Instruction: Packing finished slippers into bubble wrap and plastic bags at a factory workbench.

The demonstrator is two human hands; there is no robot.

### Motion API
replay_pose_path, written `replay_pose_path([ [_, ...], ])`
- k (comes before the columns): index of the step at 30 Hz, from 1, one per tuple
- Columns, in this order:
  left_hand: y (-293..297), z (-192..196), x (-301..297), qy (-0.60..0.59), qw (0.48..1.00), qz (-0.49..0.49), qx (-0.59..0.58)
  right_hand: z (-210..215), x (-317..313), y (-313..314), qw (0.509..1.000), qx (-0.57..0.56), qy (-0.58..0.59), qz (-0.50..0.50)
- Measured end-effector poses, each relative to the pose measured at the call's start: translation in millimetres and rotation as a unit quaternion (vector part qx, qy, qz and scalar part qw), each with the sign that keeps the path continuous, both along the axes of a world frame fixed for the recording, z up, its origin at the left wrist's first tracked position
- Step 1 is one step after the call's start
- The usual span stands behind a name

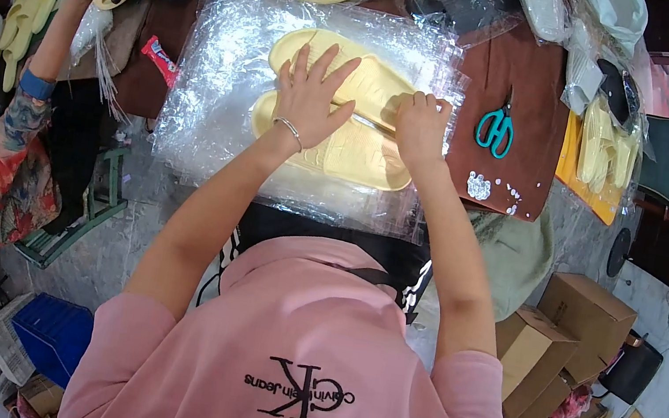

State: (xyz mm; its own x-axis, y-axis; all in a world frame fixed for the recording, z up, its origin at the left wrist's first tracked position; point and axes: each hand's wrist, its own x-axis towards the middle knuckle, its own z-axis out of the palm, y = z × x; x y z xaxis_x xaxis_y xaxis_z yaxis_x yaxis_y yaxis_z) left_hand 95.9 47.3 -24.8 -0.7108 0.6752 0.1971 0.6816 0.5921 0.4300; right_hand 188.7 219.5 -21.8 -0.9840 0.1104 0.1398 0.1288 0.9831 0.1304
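- Left hand lies flat, fingers spread, on the yellow slippers; right hand seems to pinch the clear bag
- Risk: slick plastic may let the pair slide apart

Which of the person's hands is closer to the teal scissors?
Right. The right hand presses the yellow slippers just left of the scissors; the left hand lies farther left on them.

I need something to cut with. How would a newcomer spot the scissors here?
Start at the brown cloth-covered table. Right of the stack of clear plastic bags that both hands press on, teal-handled scissors lie alone on bare cloth. Nothing else nearby is teal; the slippers are pale yellow.
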Motion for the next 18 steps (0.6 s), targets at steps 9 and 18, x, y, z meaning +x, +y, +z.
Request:
replay_pose_path([
  [9,0.2,0.1,-0.5,0.002,1.000,0.000,0.001,-18.8,5.5,4.2,0.991,-0.092,0.079,-0.054],
  [18,-0.1,1.1,0.3,0.009,1.000,0.003,-0.002,-17.2,19.3,13.5,0.937,-0.269,0.184,-0.125],
])
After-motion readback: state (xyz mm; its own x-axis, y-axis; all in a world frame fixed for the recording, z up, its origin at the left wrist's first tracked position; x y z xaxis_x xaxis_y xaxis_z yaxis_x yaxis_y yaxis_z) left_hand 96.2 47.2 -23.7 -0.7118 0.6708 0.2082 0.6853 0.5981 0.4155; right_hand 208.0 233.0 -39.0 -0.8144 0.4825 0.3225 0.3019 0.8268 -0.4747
